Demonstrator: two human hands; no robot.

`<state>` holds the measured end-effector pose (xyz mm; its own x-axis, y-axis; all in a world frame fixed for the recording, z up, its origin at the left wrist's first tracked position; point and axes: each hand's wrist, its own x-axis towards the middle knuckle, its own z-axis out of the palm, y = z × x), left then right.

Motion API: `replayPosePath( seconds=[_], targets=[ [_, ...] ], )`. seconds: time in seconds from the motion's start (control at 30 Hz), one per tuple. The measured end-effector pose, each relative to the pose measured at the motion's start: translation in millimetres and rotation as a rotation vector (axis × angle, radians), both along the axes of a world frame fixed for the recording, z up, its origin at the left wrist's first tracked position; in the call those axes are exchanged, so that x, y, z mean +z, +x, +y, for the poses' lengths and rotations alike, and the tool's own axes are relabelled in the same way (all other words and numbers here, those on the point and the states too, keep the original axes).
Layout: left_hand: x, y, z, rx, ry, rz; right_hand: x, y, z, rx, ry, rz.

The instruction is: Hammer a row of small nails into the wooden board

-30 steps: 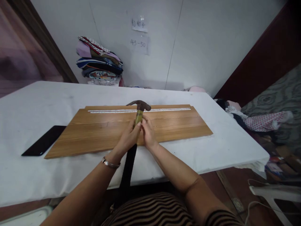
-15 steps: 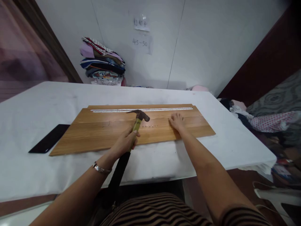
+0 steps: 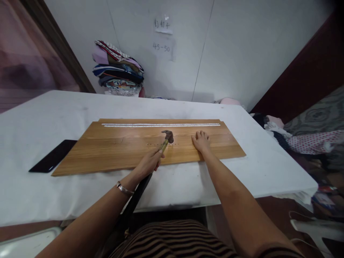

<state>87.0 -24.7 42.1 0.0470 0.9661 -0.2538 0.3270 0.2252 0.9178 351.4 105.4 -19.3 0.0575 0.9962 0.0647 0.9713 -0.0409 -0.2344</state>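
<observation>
Wooden board (image 3: 120,150), flat on table (image 3: 182,186), long axis left-to-right; hammer (image 3: 169,135), in closed left hand (image 3: 149,162), head far and right of that grip; right hand (image 3: 201,141), part-spread on board, nothing visibly held; row of specks (image 3: 147,144), perhaps nails

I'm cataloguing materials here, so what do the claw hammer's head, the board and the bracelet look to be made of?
Claw hammer head: probably steel, dull and brownish, perhaps rusted.
Board: wood or wood-look laminate, judging by the streaky brown grain and slight sheen.
Bracelet: likely polished silver-coloured metal, from its bright highlights; which metal, I can't tell.
</observation>
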Motion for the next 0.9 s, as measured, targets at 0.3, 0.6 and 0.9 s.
replayPosePath(
  seconds=[0.3, 0.6, 0.9],
  targets=[
    [-6.8, 7.8, 6.4, 0.013, -0.066, 0.017, 0.7, -1.0, -0.8, 0.003, 0.012, 0.000],
    [-6.7, 6.8, 9.3, 0.003, -0.062, 0.014, -0.3, -1.0, 0.1, 0.002, -0.005, 0.005],
    [-1.8, 10.5, 9.7, -0.014, -0.075, 0.055, 1.8, -1.1, -0.1, -0.002, -0.003, 0.014]
  ],
)
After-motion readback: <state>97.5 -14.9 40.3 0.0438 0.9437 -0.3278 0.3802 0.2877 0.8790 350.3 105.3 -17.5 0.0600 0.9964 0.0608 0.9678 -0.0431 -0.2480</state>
